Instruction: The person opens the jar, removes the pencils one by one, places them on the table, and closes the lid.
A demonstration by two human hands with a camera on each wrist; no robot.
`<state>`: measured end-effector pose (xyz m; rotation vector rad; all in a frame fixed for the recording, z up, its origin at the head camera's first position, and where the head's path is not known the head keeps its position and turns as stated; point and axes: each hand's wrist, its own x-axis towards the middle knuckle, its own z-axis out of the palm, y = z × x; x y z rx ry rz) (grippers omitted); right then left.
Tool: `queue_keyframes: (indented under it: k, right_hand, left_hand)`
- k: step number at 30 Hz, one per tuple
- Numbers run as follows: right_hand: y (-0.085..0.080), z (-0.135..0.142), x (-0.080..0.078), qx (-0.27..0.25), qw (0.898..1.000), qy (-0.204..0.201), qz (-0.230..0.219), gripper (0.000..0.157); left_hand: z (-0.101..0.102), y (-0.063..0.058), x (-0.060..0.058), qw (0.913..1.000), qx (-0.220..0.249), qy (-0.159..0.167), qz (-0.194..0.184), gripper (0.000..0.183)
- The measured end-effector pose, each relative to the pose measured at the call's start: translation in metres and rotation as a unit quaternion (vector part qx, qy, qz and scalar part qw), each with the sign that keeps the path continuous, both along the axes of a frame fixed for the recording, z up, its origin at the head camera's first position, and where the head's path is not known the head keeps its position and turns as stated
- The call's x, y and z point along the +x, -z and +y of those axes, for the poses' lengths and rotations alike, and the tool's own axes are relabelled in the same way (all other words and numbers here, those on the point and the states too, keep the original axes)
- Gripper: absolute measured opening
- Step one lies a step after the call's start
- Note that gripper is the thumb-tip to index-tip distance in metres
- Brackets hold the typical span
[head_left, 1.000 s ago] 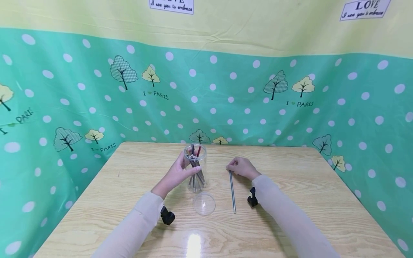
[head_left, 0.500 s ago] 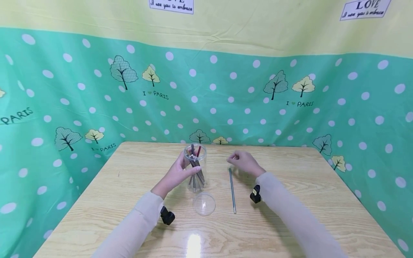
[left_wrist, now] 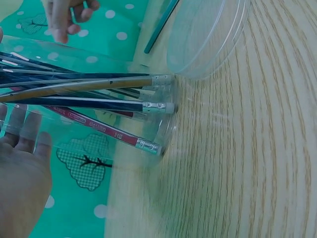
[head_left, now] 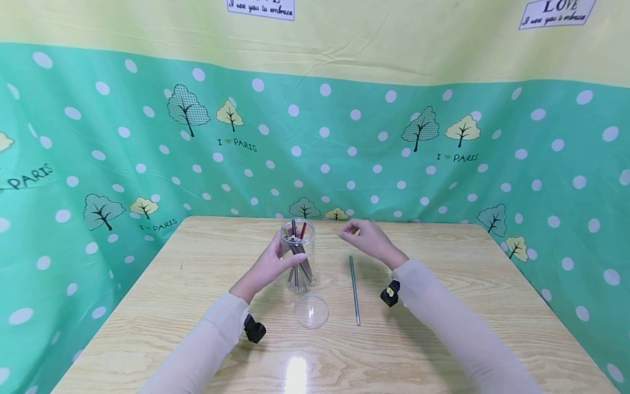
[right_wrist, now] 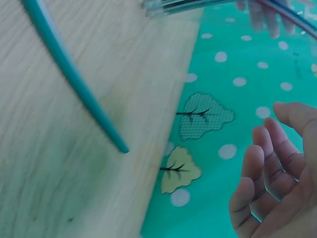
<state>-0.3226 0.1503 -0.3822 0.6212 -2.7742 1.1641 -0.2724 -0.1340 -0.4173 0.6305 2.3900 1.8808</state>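
Note:
My left hand (head_left: 266, 271) grips a clear cylindrical jar (head_left: 312, 253), which stands upright on the table. Inside it lean several pencils (left_wrist: 106, 88), eraser ends down; one is red (left_wrist: 106, 130). To the right of the jar, a teal pencil (head_left: 354, 290) lies on the tabletop. My right hand (head_left: 369, 241) hovers beyond the far end of that pencil, its fingers loosely bent and holding nothing. In the right wrist view the thumb stands apart from the fingers (right_wrist: 253, 158). A round clear lid (head_left: 311, 311) lies flat in front of the jar.
The wood-grain table (head_left: 197, 328) ends at a green and yellow curtain (head_left: 344, 142) with dots and trees. Black cameras sit at the left wrist (head_left: 255, 329) and right wrist (head_left: 390, 294).
My right hand has let go of the teal pencil's far end and risen up and away from it. The pencil lies where it was; the left hand has kept still on the jar.

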Motion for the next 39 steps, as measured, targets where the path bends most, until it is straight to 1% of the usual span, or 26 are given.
queue_keyframes:
  k: [7, 12, 16, 25, 33, 35, 39]
  right_hand:
    - [-0.016, -0.01, 0.01, -0.017, 1.0, -0.02, 0.016, 0.015]
    - [-0.026, -0.016, 0.017, -0.015, 0.999, -0.028, 0.028, 0.015]
    - [-0.029, -0.019, 0.02, -0.018, 0.998, -0.032, 0.042, 0.016]
    - [-0.038, -0.031, 0.03, -0.039, 0.994, -0.066, 0.079, 0.016]
    - [-0.042, -0.042, 0.038, -0.049, 0.986, -0.101, 0.127, 0.018]
    - [-0.043, -0.044, 0.04, -0.049, 0.983, -0.113, 0.133, 0.021]
    - [-0.045, -0.048, 0.044, -0.044, 0.981, -0.136, 0.13, 0.023]
  left_hand:
    - [0.001, -0.002, 0.0, 1.0, -0.004, 0.008, 0.001, 0.084]
    - [0.001, -0.003, 0.001, 0.9999, -0.006, 0.009, -0.004, 0.083]
    - [0.001, -0.003, 0.001, 0.9999, -0.009, 0.012, -0.002, 0.084]
    - [-0.001, -0.002, 0.0, 0.9997, -0.008, 0.024, -0.001, 0.085]
    - [-0.001, -0.003, 0.002, 0.9993, -0.002, 0.036, 0.0, 0.083]
    - [-0.001, -0.003, 0.002, 0.9993, 0.001, 0.038, -0.002, 0.081]
    - [-0.001, -0.003, 0.001, 0.9993, 0.003, 0.038, -0.005, 0.079]
